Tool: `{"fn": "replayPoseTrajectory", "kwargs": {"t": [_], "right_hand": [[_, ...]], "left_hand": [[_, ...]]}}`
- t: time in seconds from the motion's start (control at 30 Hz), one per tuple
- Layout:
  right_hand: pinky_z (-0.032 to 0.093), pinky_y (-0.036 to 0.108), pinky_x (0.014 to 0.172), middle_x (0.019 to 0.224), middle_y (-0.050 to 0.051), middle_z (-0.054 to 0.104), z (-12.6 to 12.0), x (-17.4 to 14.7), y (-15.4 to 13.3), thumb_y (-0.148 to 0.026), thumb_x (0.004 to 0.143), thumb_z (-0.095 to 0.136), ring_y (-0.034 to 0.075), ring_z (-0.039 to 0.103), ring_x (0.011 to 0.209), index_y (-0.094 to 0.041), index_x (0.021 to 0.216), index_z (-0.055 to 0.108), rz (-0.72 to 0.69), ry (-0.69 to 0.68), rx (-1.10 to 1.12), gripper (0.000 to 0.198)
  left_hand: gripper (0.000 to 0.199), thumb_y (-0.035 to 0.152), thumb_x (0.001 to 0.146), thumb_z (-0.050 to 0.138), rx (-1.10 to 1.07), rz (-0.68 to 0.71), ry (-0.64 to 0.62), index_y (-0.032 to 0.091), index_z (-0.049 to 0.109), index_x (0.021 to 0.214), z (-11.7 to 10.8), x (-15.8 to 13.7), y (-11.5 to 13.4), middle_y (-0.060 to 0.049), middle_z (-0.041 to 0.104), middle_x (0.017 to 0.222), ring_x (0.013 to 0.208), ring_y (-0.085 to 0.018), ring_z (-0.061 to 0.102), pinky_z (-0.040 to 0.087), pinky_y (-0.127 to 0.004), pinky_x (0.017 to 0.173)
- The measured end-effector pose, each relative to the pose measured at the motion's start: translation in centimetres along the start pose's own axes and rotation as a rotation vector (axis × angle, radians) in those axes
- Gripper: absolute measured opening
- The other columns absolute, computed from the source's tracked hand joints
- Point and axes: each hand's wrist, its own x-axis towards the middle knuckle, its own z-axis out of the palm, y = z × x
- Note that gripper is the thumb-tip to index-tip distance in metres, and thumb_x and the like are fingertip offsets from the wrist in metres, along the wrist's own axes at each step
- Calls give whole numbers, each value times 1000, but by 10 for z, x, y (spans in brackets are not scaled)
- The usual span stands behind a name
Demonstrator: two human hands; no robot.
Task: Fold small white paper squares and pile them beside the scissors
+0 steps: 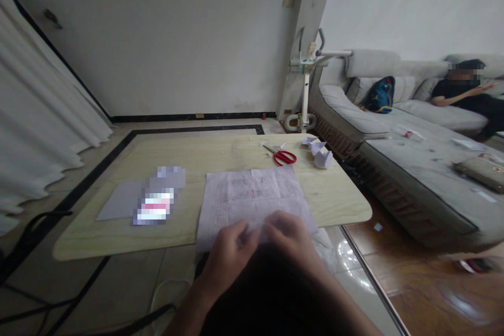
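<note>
My left hand [234, 244] and my right hand [289, 233] meet over the near edge of the table, fingers closed in a pinch. Between their fingertips is a small piece of white paper [256, 230], blurred and mostly covered by the fingers. Under and beyond the hands a large creased sheet of lined paper [252, 194] with writing lies on the table, its near edge hanging over the side. Past it are scissors [284, 157] with red handles, the blades pointing to the far left. Several folded paper shapes [323, 159] stand to the right of the scissors.
The pale wooden table [192, 160] also carries a white sheet [120, 202] and a pixelated lit object [155, 207] at left. Small paper scraps lie by the scissors. A grey sofa [417, 163] with a seated person [464, 92] is at right; a white curtain [43, 100] hangs at left.
</note>
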Motion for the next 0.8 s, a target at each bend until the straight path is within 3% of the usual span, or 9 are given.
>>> {"fn": "replayPoseTrajectory", "kwargs": {"t": [0.17, 0.57, 0.8], "right_hand": [[45, 28, 62, 68, 3, 66, -1, -1, -2, -24, 78, 58, 17, 59, 66, -15, 70, 67, -1, -45, 11, 15], [43, 26, 60, 64, 1, 64, -1, -1, -4, -23, 75, 58, 15, 57, 63, -16, 67, 67, 66, -40, 89, 14], [42, 26, 58, 63, 1, 61, 2, 0, 0, -21, 74, 55, 15, 54, 61, -16, 64, 61, 87, -5, 69, 13]], "left_hand": [[36, 38, 96, 48, 64, 55, -17, 17, 60, 69, -1, 0, 0, 1, 62, 63, 62, -14, 58, 41, -23, 57], [33, 30, 95, 52, 107, 154, 39, 16, 68, 69, 0, -1, 3, 0, 67, 62, 58, -14, 60, 42, -21, 54], [25, 19, 94, 50, 274, 373, 34, 17, 72, 82, -2, 0, -2, -3, 70, 69, 62, -17, 62, 45, -26, 59]]}}
